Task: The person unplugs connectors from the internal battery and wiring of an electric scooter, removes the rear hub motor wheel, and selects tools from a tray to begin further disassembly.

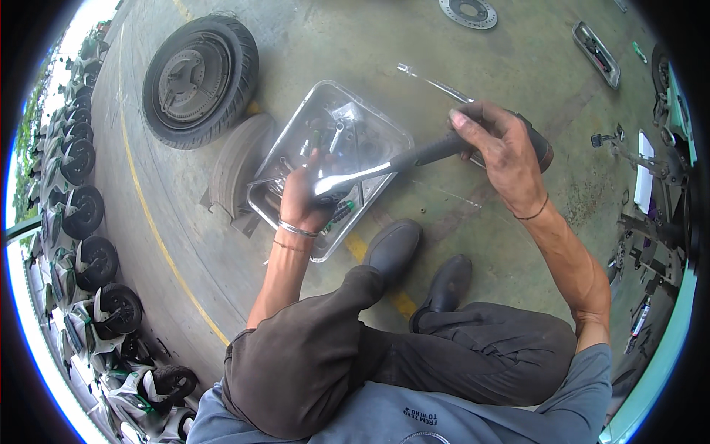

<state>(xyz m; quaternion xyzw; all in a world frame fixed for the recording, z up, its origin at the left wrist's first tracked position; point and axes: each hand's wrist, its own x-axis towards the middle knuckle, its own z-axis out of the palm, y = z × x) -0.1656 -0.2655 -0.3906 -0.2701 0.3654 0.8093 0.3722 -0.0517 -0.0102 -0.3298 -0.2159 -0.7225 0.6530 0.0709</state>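
My right hand (495, 152) grips the black handle (420, 154) of a long wrench held across the tray. My left hand (302, 196) is closed around its chrome head end (333, 182), fingers partly hidden and blurred. Beneath them a clear-rimmed metal or plastic tray (399, 138) holds loose chrome tools, a combination wrench (338, 135) and a green-handled tool (339, 215). Behind my right hand a long chrome bar (429, 81) with a socket end lies on the floor, beside a dark object (538, 146) partly hidden by that hand.
A tyred wheel (198, 78) and a curved grey part (229, 177) lie left of the tray. A brake disc (469, 12) and small tray (610, 70) lie beyond. Parked scooters (100, 263) line the left; vehicle parts (643, 229) stand at the right. My shoes (392, 248) are near the tray.
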